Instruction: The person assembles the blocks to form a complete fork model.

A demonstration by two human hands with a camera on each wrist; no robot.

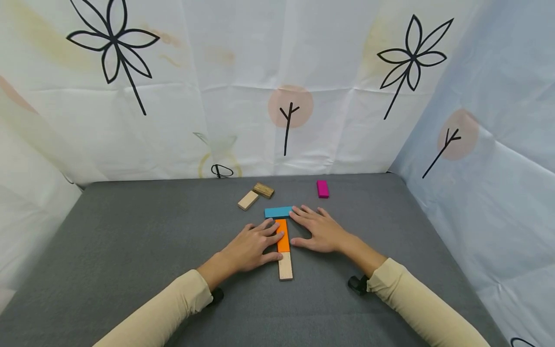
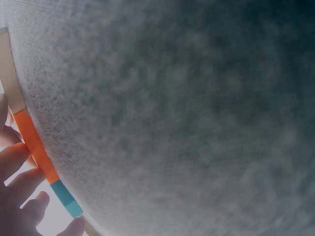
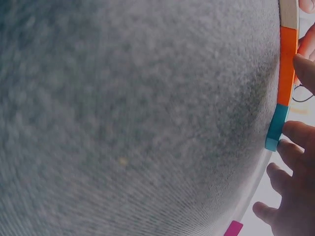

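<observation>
Three wooden blocks form a T on the grey table. The blue block (image 1: 277, 212) lies crosswise at the far end, the orange block (image 1: 284, 243) runs from it toward the person, and a plain wood block (image 1: 285, 268) continues that line. My left hand (image 1: 253, 246) reaches from the left, its fingertips on the orange block and its thumb near the orange and plain blocks' joint. From the other side, my right hand (image 1: 321, 231) touches the blue block's right end with spread fingers; its thumb points toward the orange block. Both wrist views show the blocks only at the edge.
Behind the T, to the left, a pale wood block (image 1: 248, 200) touches or nearly touches a brown block (image 1: 263, 190). A magenta block (image 1: 323, 189) lies at the back right. Patterned white cloth (image 1: 243, 120) hangs behind the grey table (image 1: 151, 231).
</observation>
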